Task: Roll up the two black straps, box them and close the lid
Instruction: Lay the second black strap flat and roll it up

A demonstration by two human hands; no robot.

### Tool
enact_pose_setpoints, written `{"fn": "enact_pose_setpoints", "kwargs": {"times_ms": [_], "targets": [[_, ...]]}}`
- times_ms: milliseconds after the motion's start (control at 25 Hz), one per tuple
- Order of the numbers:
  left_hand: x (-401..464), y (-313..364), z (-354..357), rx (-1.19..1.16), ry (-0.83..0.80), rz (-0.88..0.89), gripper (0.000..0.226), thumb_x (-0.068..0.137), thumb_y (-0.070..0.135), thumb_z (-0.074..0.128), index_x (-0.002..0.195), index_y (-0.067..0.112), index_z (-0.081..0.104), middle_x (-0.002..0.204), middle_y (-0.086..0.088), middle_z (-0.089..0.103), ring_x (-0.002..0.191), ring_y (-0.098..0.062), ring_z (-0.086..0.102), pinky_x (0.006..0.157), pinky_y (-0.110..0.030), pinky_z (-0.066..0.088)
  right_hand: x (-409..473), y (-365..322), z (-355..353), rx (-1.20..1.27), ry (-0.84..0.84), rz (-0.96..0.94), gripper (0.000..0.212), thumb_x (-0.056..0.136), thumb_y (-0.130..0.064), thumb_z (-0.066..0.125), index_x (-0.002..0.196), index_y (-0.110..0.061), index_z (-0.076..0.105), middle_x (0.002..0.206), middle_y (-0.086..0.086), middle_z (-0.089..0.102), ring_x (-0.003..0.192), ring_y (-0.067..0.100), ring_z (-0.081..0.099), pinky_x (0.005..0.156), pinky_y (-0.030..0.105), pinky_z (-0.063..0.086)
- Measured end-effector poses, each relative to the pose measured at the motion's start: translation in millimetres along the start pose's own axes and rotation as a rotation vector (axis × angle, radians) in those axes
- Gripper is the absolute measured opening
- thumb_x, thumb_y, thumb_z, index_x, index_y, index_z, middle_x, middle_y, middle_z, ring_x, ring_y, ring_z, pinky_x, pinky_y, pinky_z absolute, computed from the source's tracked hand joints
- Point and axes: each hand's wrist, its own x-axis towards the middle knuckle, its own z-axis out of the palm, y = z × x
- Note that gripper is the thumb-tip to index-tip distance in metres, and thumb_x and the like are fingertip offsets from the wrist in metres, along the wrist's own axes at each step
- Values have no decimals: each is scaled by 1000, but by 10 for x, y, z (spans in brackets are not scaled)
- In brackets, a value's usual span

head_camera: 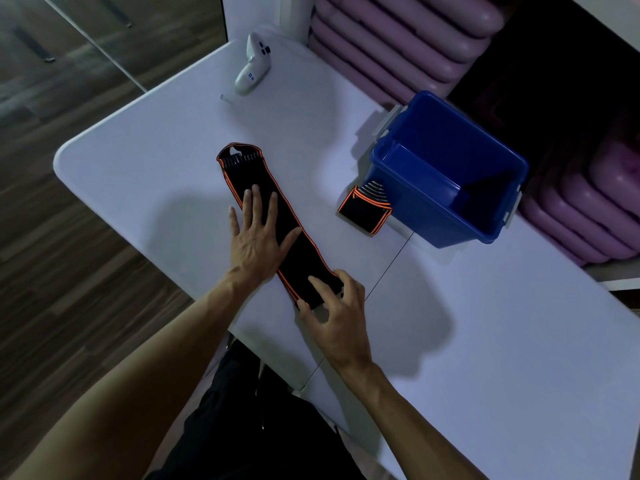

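A long black strap (pixel 298 244) with orange edging lies flat on the white table (pixel 173 188), running from far left toward me. My left hand (pixel 254 237) presses flat on its middle with fingers spread. My right hand (pixel 337 315) touches the strap's near end with its fingertips, fingers slightly bent. A second black strap (pixel 365 211) with orange edging sits rolled up on the table, against the left wall of the open blue box (pixel 408 199). I see no lid.
A white game controller (pixel 252 64) lies at the far edge of the table. Stacked purple cushions (pixel 398 39) fill the space behind and to the right of the box. A seam (pixel 384 271) runs across the table. Wooden floor lies to the left.
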Motion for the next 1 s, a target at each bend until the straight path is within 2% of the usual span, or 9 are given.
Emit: {"fn": "enact_pose_setpoints", "kwargs": {"times_ms": [280, 440, 680, 840, 1000], "targets": [[53, -19, -30, -2, -4, 0, 78, 92, 65, 26, 152, 17, 7, 159, -14, -7, 146, -27, -12, 117, -52, -2, -63, 32, 86, -167, -49, -13, 62, 86, -65, 56, 134, -26, 56, 153, 14, 33, 138, 25, 31, 106, 41, 36], [144, -130, -44, 20, 1, -31, 77, 92, 64, 27, 152, 20, 8, 159, -14, -6, 146, -28, -10, 116, -54, -1, -68, 64, 131, -172, -30, -49, 53, 88, -49, 64, 133, -22, 57, 151, 17, 34, 133, 28, 36, 103, 42, 44], [217, -187, -72, 33, -16, -22, 77, 91, 65, 28, 151, 21, 8, 160, -12, -5, 147, -27, -8, 115, -54, 0, -81, 148, 150, -174, -43, -110, 53, 92, -48, 59, 137, -21, 54, 152, 19, 32, 130, 29, 38, 99, 41, 49], [367, -147, -148, 51, 26, -33, 71, 94, 55, 35, 149, 13, 20, 158, -18, 5, 146, -33, 1, 115, -54, 6, -80, 215, 141, -198, -36, -169, 51, 91, -46, 62, 135, -20, 55, 150, 18, 35, 128, 24, 37, 97, 37, 51], [584, -152, -229, 109, -31, -55, 71, 95, 52, 36, 149, 10, 19, 158, -21, 6, 145, -36, 5, 114, -55, 8, -87, 230, 162, -220, -44, -169, 52, 91, -47, 62, 136, -23, 54, 149, 17, 36, 125, 25, 39, 95, 38, 52]]}}
